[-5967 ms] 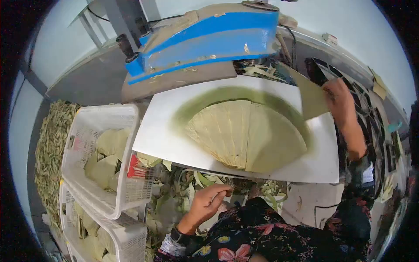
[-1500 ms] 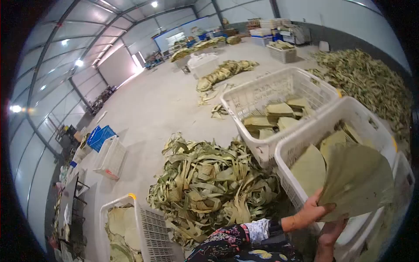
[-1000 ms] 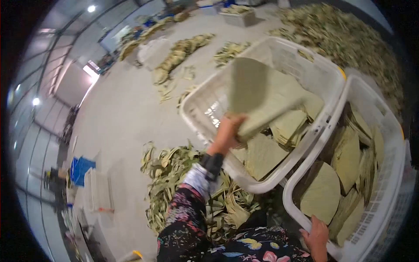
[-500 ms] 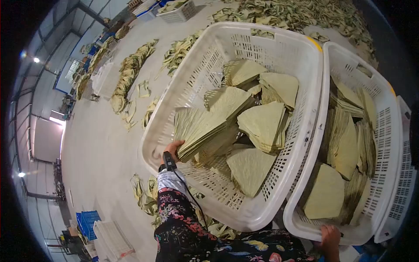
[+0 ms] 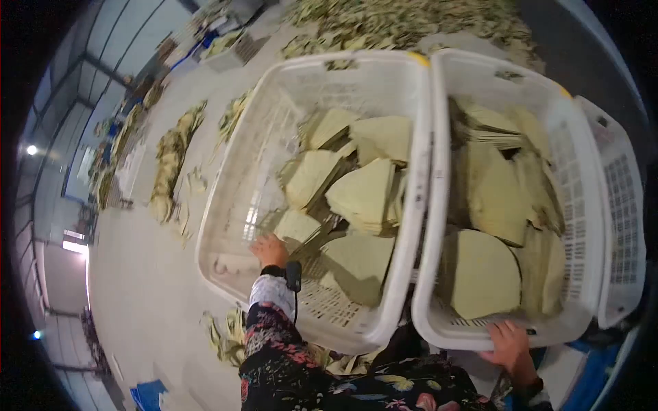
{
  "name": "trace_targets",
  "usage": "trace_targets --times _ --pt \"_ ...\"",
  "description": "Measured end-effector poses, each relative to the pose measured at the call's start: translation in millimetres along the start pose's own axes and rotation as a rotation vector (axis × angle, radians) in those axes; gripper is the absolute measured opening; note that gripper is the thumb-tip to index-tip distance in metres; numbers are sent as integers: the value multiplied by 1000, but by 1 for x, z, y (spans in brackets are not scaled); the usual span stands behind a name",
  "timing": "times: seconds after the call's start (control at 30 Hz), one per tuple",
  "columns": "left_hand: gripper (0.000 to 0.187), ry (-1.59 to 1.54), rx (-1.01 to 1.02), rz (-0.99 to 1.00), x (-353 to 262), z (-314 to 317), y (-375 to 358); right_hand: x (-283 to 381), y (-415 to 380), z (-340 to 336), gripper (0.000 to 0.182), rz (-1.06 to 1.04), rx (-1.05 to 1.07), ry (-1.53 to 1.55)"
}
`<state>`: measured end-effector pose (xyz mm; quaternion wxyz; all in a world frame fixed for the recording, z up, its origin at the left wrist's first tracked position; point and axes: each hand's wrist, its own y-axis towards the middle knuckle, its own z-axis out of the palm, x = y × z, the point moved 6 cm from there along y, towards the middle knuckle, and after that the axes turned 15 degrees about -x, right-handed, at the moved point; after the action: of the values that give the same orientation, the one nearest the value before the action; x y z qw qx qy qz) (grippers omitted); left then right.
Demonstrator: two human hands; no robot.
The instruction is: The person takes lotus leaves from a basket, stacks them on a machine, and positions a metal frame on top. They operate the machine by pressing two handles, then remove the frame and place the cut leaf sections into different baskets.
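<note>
My left hand (image 5: 269,251) is inside the left white plastic basket (image 5: 205,226), fingers apart, beside a small fan-shaped stack of pale green dried leaves (image 5: 297,226); nothing shows in its grasp. Several similar stacks lie in this basket, among them a wide leaf stack (image 5: 363,195) in the middle and another leaf stack (image 5: 360,264) nearer me. With its fingers over the near rim, my right hand (image 5: 507,344) grips the right white basket (image 5: 428,301). That basket holds more leaf stacks, including a rounded leaf stack (image 5: 485,274) close to the hand.
Another white basket (image 5: 624,226) stands at far right. A broad heap of loose leaves (image 5: 411,27) covers the floor beyond. A row of leaf bundles (image 5: 171,164) lies to the left, with loose leaves (image 5: 225,335) near my left sleeve. A blue crate (image 5: 147,395) sits lower left.
The large leaf stack that my left hand held has been let go into the left basket. My view has shifted, and my right hand now shows more fully on the right basket's rim.
</note>
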<state>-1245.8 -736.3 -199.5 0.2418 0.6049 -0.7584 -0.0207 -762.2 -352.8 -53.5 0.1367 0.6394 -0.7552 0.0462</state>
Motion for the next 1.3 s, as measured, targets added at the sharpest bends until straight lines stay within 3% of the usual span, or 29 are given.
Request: trace_targets --times 0.1,0.17,0.2,0.27,0.3,0.33,0.4,0.43,0.47,0.5,0.53,0.6,0.63,0.7,0.73,0.8,0.83,0.9,1.03,1.07,1.13,1.2,1.27,1.3 --pt "41 -230 49 139 -67 -84 16 9 7 -9 53 -36 -146 -26" --pt "43 -779 87 194 -137 -159 9 6 -1 -6 49 -106 -202 5" --pt "41 -988 -119 332 -166 -198 -7 9 -5 -12 44 -119 -253 33" --pt "35 -1271 -286 542 -230 -308 -59 2 -25 -5 37 11 -395 235" --pt "34 -1453 -317 611 -258 -359 -98 7 -44 -3 36 -19 -663 374" --pt "34 -1422 -328 782 -278 -410 -143 23 -77 -23 35 -133 -849 304" --pt "32 -1543 -161 946 -318 -463 -239 32 -155 -26 31 -139 -915 192" --pt "29 -1596 85 991 -341 -471 -287 23 -204 -24 31 -18 -972 111" --pt "27 -1611 339 1017 -360 -474 -336 8 -251 -2 31 146 -755 145" --pt "25 -1542 469 1113 -409 -435 -350 -30 -264 42 31 301 -538 201" --pt "23 -1452 596 1208 -422 -425 -412 -28 -340 54 31 527 -543 182" --pt "25 -1337 1130 1305 -422 -430 -515 -27 -460 107 30 982 -480 265" --pt "25 -1280 1154 1420 -430 -428 -544 -20 -503 143 31 1205 -390 388" --pt "28 -991 1036 1945 -438 -420 -613 50 -572 95 30 1466 -694 -18" --pt "28 -914 1088 2053 -471 -440 -603 50 -563 72 30 1588 -710 -22" --pt "31 -685 959 2311 -456 -475 -656 109 -617 66 29 1947 -818 -20" --pt "31 -631 957 2382 -455 -489 -669 137 -620 63 29 2014 -849 -25" --pt "33 -641 754 2639 -460 -503 -697 193 -617 72 29 2197 -1155 -268" --pt "34 -317 660 2819 -453 -511 -770 272 -587 93 27 2587 -1360 -244" --pt "34 -343 614 2940 -448 -509 -784 286 -579 97 27 2624 -1367 -255" --pt "34 -327 555 3089 -426 -508 -801 318 -568 106 29 2719 -1655 -268" --pt "33 -239 705 3107 -392 -516 -828 342 -581 108 30 2757 -1820 -309" --pt "33 -114 686 3201 -383 -512 -849 356 -595 112 34 2326 -2742 -425" --pt "33 -10 657 3255 -377 -509 -857 360 -606 103 34 2325 -2761 -443"
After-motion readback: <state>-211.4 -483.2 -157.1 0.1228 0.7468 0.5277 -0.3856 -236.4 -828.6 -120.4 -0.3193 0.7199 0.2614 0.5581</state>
